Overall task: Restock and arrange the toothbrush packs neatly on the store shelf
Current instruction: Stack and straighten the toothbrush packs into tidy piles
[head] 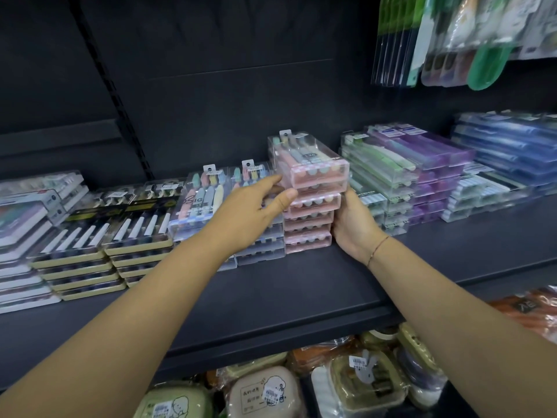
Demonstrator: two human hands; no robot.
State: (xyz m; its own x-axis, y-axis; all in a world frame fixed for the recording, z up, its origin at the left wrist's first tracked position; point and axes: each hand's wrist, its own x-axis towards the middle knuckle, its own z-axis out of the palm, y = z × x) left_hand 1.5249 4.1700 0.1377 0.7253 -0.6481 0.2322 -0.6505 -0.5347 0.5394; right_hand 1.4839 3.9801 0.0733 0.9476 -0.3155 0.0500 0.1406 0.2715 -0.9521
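Observation:
A stack of clear pink toothbrush packs (310, 206) stands mid-shelf on the dark shelf (271, 297). Its top two packs (313, 167) sit askew, jutting forward over the ones below. My left hand (256, 209) lies against the stack's left side, thumb on the front of an upper pack and fingers along its flank. My right hand (352, 224) presses the stack's right side with fingers curved round the lower packs. A lower stack of pastel toothbrush packs (211, 200) sits just left, partly hidden by my left hand.
Black-and-gold packs (99, 245) and white boxes (24, 230) fill the shelf's left. Green (379, 179), purple (434, 164) and blue (506, 146) toothbrush stacks stand to the right. Hanging packs (452, 40) are above right. Soap boxes (265, 390) fill the lower shelf.

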